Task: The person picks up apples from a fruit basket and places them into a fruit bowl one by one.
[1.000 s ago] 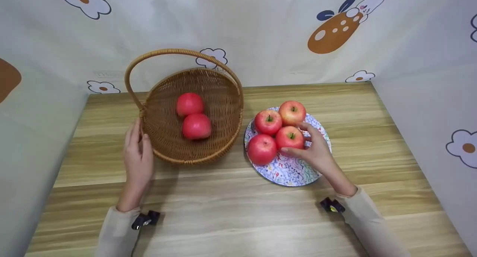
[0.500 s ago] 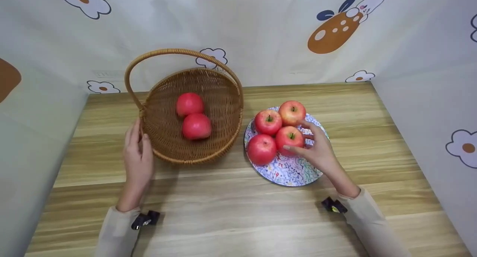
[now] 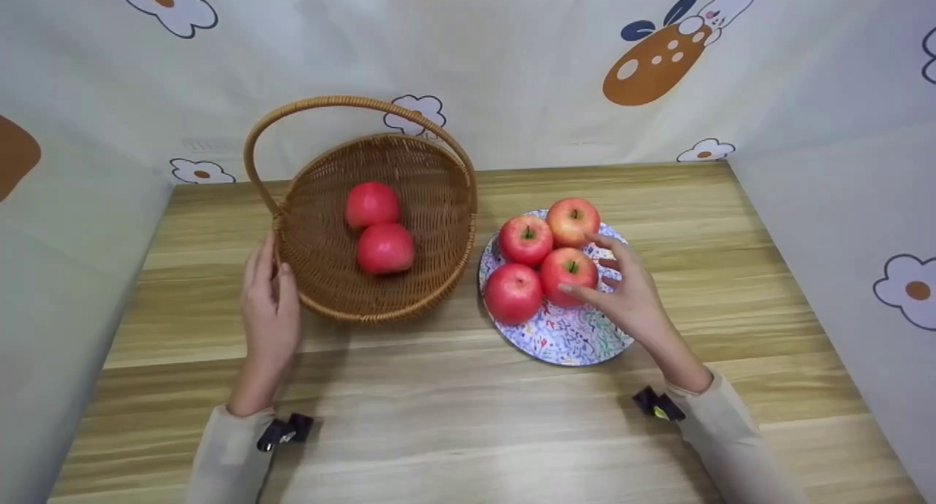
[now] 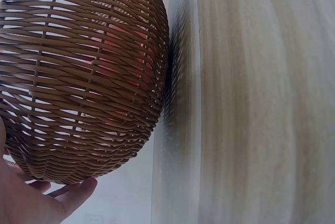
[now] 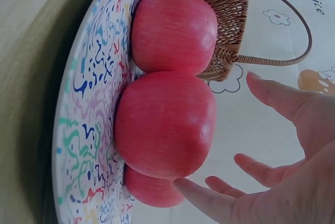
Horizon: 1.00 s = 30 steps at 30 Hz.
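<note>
Brown wicker forms the basket [image 3: 443, 219], which holds two red apples [image 3: 385, 249]. Just right of the basket, a patterned plate [image 3: 567, 347] bears four more apples [image 3: 514, 295]. Beside one of these, the right hand [image 3: 632, 295] has thumb and fingers spread wide, gripping nothing. Left of the basket, the left hand [image 3: 270, 310] rests nearly straight fingers on its outer wall. Work looks well along: four apples outside the basket, two inside seemingly left.

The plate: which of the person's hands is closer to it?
The right. The right hand is over the right side of the plate, beside the apples. The left hand is farther off, at the left side of the basket.
</note>
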Available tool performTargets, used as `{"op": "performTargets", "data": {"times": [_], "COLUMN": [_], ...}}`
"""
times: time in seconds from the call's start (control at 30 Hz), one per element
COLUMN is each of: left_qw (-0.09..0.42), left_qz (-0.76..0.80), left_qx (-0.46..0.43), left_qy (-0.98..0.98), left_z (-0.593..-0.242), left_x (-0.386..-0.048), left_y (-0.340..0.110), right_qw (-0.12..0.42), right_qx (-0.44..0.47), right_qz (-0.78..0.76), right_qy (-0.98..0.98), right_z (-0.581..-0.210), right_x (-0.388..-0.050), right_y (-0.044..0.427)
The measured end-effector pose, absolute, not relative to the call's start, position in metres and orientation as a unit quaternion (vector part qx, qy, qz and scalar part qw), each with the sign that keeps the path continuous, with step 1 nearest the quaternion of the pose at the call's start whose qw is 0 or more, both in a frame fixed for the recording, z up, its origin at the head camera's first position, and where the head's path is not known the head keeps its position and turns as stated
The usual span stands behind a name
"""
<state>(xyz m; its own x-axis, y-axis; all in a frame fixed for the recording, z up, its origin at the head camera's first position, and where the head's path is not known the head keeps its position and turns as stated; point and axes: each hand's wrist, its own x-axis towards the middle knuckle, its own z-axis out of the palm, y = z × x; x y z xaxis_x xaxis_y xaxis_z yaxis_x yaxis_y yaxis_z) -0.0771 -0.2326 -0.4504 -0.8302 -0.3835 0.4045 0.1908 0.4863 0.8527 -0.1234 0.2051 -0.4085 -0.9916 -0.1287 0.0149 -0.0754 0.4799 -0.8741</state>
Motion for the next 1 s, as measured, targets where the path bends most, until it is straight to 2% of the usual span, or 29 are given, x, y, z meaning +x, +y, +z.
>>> {"op": "performTargets", "data": {"times": [0.67,1.0], "left_qw": [0.29,0.284], "left_qz": [-0.501,-0.506], "left_qx": [0.053,0.057], "left_qy": [-0.813,-0.813], "left_z": [-0.451,-0.45], "left_x": [-0.076,-0.078], "left_y": [-0.234,-0.233], "right_qw": [0.013,-0.004], "right_qx": [-0.087,-0.138], "right_qz": [-0.511,-0.54], "right_qy": [0.855,0.83], "right_z": [-0.388,-0.382], "right_x": [-0.12,-0.121], "right_y": [0.188,0.171]}}
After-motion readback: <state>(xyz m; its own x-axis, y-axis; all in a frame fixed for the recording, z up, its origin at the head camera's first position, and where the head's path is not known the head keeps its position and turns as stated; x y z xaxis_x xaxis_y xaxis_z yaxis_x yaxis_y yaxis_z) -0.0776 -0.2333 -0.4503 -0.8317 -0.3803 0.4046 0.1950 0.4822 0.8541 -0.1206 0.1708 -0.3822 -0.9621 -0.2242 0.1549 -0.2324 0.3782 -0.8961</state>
